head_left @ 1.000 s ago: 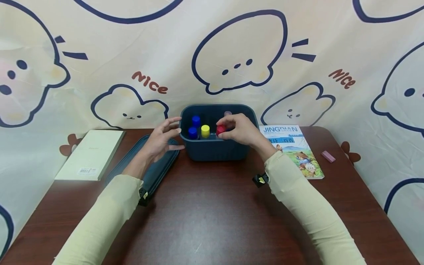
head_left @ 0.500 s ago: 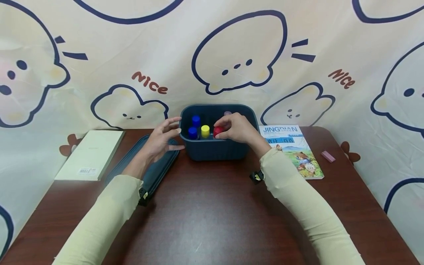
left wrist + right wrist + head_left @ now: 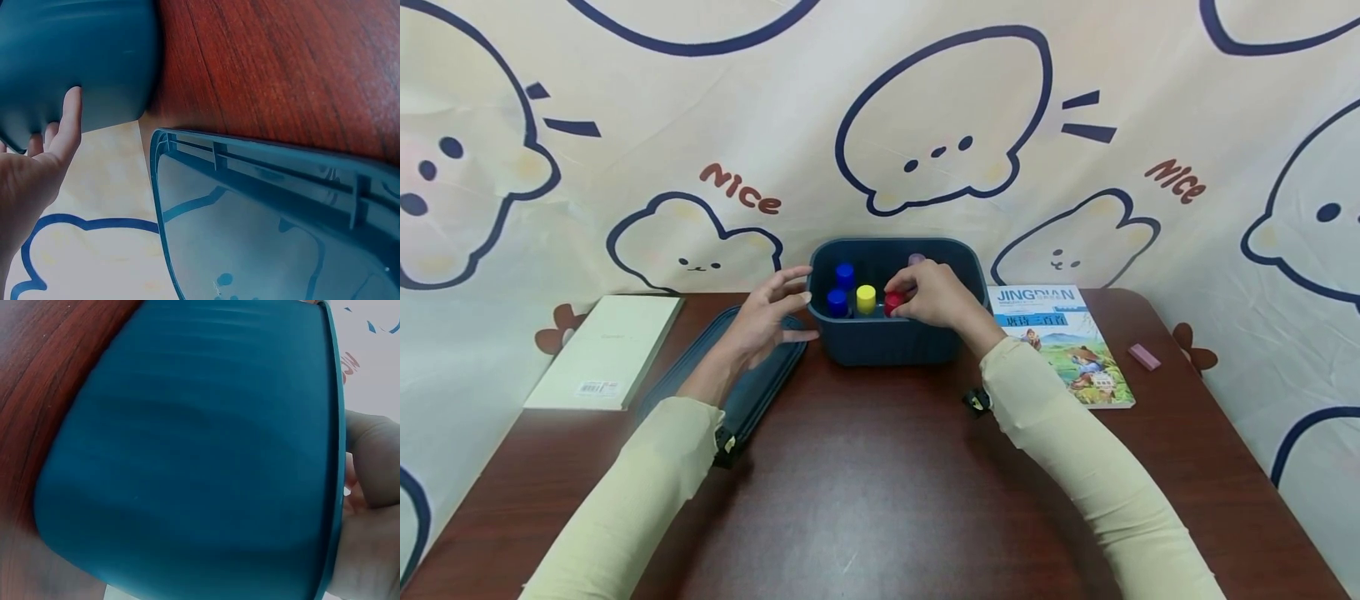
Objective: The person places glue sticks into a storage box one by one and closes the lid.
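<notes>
A dark teal plastic bin (image 3: 887, 343) stands at the back of the table. My right hand (image 3: 942, 293) reaches over its front rim and pinches a small red cylinder (image 3: 893, 302) inside. In the right wrist view the bin's outer wall (image 3: 194, 456) hides what the fingers (image 3: 375, 456) hold. My left hand (image 3: 766, 313) rests against the bin's left side with fingers spread; in the left wrist view its fingertips (image 3: 74, 103) touch the wall. Left of the red cylinder stand a yellow one (image 3: 866, 298) and two blue ones (image 3: 845, 276). A purple one (image 3: 916, 259) shows behind the right hand.
A teal lid (image 3: 763, 375) lies on the table under my left forearm. A pale book (image 3: 606, 350) is at the left. A colourful book (image 3: 1075, 354) and a pink block (image 3: 1144, 357) are at the right. A patterned cloth (image 3: 925, 100) hangs behind the table.
My right hand has shifted slightly left with the red cylinder, which now sits nearer the yellow one and upright after a brief tilt. The left hand has stayed put.
</notes>
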Motion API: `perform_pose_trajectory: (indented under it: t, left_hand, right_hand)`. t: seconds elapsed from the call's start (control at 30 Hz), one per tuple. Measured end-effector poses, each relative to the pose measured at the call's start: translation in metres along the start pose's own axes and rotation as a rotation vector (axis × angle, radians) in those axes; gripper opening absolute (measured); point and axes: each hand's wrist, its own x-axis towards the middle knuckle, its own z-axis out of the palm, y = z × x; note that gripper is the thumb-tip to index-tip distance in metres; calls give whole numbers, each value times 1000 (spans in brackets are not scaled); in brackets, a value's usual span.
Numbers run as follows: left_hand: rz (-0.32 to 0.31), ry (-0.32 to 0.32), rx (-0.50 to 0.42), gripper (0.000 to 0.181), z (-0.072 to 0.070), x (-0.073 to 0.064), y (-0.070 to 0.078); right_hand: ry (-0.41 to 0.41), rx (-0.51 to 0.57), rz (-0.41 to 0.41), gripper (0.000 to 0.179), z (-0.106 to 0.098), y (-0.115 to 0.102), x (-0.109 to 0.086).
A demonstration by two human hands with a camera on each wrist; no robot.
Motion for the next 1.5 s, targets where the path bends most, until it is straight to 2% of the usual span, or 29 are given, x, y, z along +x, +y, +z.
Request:
perform_pose_trajectory:
  t: [0.3, 0.7, 0.93, 1.23, 1.5]
  left_hand:
    - [-4, 2, 8, 52, 2, 0, 0]
    - [10, 1, 3, 50, 4, 1, 0]
    - [8, -7, -1, 50, 3, 1, 2]
    - [-2, -22, -5, 50, 2, 2, 3]
    - [2, -45, 29, 52, -6, 0, 0]
  right_hand:
    - [-18, 4, -13, 32, -3, 2, -1]
    - [-42, 124, 18, 35, -12, 2, -5]
    - [-38, 145, -13, 34, -12, 4, -6]
    - [-2, 136, -10, 35, -15, 4, -11]
    - [52, 140, -73, 36, -23, 5, -19]
